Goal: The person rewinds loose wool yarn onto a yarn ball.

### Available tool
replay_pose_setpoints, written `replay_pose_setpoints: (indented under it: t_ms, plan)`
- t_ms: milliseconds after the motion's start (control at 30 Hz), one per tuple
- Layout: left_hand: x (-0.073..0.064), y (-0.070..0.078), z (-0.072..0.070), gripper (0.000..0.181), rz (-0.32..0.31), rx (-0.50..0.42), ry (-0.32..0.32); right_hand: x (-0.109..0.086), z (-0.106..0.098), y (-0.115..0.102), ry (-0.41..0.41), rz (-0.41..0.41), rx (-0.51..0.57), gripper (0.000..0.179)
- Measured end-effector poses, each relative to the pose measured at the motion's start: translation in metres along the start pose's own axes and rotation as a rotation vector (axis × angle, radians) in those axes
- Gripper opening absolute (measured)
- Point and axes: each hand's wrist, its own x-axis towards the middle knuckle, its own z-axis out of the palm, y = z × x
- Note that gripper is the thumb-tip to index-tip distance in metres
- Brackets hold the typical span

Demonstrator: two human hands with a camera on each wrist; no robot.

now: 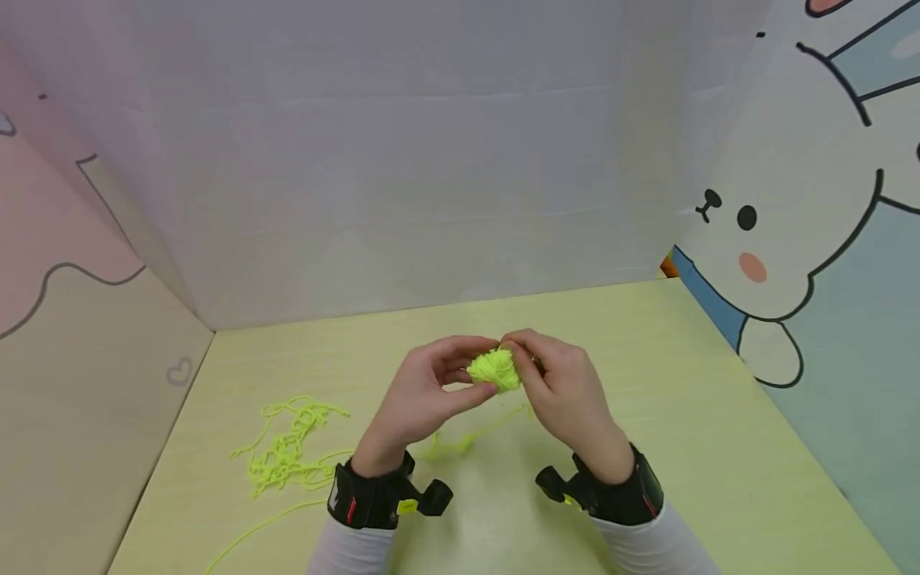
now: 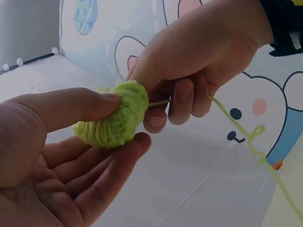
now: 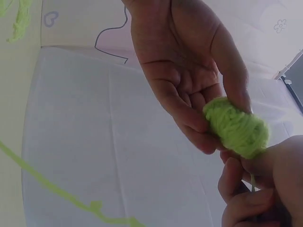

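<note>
One plump, ridged, lime-coloured yarn ball: left hand pinches it, right hand grips its strand.

The right hand, cut off in its wrist view, partly hides the yarn bundle

The table has a flat, pale yellow surface. A loose tangle of yellow-green yarn lies directly on the surface near its left edge. A single strand runs obliquely below the tangle, toward the near left corner.
</note>
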Motion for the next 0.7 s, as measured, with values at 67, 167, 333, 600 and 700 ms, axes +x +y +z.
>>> replay_pose_setpoints:
  t_ms: [67,167,333,600,700]
  plan:
    - [0.000,0.000,-0.002,0.037,0.024,0.034,0.038,0.001,0.001,0.000,-0.030,0.010,-0.019,0.014]
    - [0.000,0.000,-0.003,0.031,0.032,-0.012,0.113,0.000,0.005,0.000,-0.118,0.049,-0.070,0.015]
    - [0.000,0.001,-0.005,0.031,-0.044,-0.228,0.280,-0.002,0.013,-0.005,-0.296,0.086,-0.128,0.015]
    - [0.001,-0.001,-0.008,0.031,-0.072,-0.249,0.318,-0.006,0.018,-0.014,-0.412,0.007,-0.159,0.019]
    - [0.000,-0.002,-0.010,0.030,-0.068,-0.215,0.314,-0.007,0.017,-0.015,-0.413,-0.025,-0.167,0.019]
